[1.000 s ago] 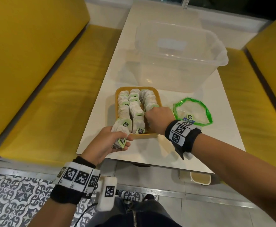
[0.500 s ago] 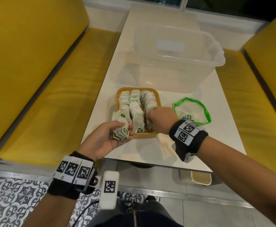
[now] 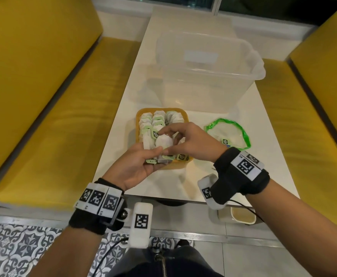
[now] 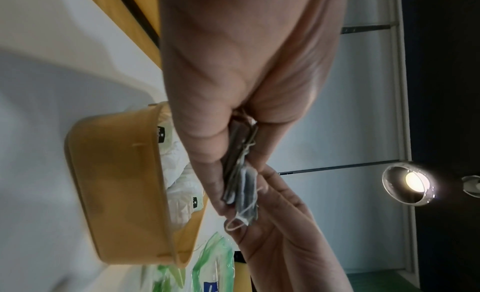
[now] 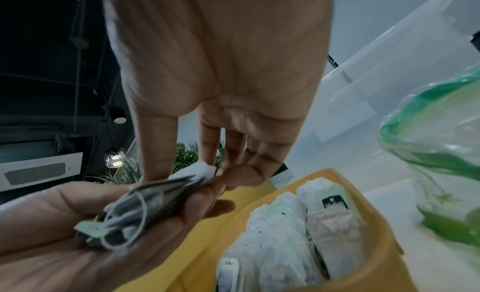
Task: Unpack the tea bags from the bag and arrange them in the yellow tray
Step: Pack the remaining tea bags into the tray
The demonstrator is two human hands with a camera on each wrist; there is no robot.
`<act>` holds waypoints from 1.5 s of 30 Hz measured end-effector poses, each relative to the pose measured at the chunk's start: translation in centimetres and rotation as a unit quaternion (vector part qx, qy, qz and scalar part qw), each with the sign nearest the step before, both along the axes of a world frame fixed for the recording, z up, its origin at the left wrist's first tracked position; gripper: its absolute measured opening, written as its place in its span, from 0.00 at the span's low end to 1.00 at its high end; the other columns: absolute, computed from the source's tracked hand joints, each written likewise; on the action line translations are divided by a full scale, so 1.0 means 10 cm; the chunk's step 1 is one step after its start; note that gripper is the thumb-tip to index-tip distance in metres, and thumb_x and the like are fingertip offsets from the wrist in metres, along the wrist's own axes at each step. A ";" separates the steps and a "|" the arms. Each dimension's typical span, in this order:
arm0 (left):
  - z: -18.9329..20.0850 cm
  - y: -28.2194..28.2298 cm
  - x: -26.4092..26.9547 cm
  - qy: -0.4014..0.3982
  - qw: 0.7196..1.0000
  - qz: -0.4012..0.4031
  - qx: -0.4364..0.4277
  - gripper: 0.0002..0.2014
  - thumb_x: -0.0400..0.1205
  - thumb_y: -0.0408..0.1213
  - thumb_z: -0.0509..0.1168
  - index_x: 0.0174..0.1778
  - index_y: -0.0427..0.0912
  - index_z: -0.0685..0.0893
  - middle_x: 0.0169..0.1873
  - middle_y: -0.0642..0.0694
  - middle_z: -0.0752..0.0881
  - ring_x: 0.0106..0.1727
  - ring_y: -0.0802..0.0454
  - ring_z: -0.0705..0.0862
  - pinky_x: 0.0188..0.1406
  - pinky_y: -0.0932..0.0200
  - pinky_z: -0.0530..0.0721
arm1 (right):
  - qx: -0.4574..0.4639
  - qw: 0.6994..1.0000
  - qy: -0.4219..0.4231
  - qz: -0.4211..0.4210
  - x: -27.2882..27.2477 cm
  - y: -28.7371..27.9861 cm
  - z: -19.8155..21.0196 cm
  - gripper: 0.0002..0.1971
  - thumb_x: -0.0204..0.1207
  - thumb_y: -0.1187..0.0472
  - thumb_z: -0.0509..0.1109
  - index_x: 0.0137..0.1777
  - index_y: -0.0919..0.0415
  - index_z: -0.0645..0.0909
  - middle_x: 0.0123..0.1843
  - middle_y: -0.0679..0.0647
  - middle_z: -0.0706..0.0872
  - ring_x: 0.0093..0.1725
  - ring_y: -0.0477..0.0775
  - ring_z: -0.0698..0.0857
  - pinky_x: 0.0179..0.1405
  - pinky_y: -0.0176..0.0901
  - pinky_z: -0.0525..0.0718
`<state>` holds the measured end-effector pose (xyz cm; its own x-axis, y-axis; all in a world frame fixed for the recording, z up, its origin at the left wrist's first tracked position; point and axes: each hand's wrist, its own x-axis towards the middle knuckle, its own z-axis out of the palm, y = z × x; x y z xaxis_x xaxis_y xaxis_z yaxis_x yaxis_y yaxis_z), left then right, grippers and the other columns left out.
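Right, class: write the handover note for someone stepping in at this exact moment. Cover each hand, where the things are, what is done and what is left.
Left hand: holds a small stack of white paper tea bags just above the near end of the yellow plastic tray.
Right hand: pinches the top bag of that stack.
Done: three rows of bags fill most of the tray.
Left: place the held bags. The clear green-edged plastic bag lies right of the tray; whether it still holds any is unclear.

White tea bags (image 3: pixel 159 120) with green tags stand in rows in the yellow tray (image 3: pixel 180 111); the green-edged clear bag (image 3: pixel 241 134) lies just right
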<state>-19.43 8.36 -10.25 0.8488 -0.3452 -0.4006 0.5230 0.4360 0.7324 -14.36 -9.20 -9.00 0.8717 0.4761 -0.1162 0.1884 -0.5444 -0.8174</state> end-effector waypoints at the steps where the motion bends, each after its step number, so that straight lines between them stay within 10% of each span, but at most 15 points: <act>1: 0.00 -0.02 0.00 -0.003 1.000 -0.002 -0.006 0.17 0.85 0.26 0.58 0.71 0.37 0.77 0.57 0.39 0.89 0.53 0.46 0.90 0.53 0.48 0.89 | 0.003 1.000 0.002 0.003 0.01 -0.01 0.00 0.23 0.66 0.62 0.83 0.61 0.55 0.85 0.52 0.56 0.83 0.40 0.45 0.81 0.46 0.43 0.84; 10: -0.02 -0.04 0.05 0.017 0.999 0.019 -0.027 0.14 0.86 0.28 0.58 0.65 0.38 0.80 0.60 0.37 0.88 0.54 0.43 0.90 0.51 0.48 0.90 | 0.084 0.994 0.054 -0.055 -0.02 -0.13 -0.03 0.07 0.70 0.72 0.78 0.45 0.75 0.84 0.33 0.57 0.83 0.31 0.52 0.81 0.31 0.40 0.81; 26: -0.02 -0.16 0.06 -0.093 0.982 -0.006 0.165 0.16 0.79 0.28 0.71 0.63 0.42 0.85 0.52 0.39 0.91 0.48 0.44 0.90 0.47 0.54 0.90 | 0.019 0.998 -0.049 -0.038 0.04 -0.24 0.23 0.07 0.66 0.71 0.80 0.40 0.62 0.86 0.51 0.58 0.88 0.51 0.53 0.85 0.56 0.42 0.80; 32: -0.01 -0.07 0.11 -0.067 0.982 0.023 0.174 0.09 0.85 0.32 0.64 0.60 0.39 0.85 0.52 0.37 0.91 0.47 0.44 0.91 0.45 0.54 0.90 | -0.018 0.998 -0.049 -0.031 0.16 -0.25 0.20 0.06 0.67 0.71 0.80 0.38 0.63 0.86 0.34 0.54 0.84 0.35 0.48 0.79 0.38 0.46 0.81; 45: -0.23 0.10 0.06 -0.207 0.832 -0.020 0.514 0.06 0.80 0.34 0.70 0.45 0.47 0.93 0.40 0.47 0.91 0.44 0.53 0.86 0.48 0.55 0.83 | -0.403 0.888 -0.194 0.105 0.20 -0.08 -0.34 0.16 0.75 0.65 0.61 0.61 0.52 0.78 0.48 0.57 0.84 0.49 0.62 0.83 0.40 0.48 0.77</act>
<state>-18.82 9.36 -12.53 0.9837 -0.0323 -0.1768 0.1312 -0.5432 0.8293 -12.33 -9.99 -12.44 0.8221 0.5319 -0.2031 0.5380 -0.8424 -0.0289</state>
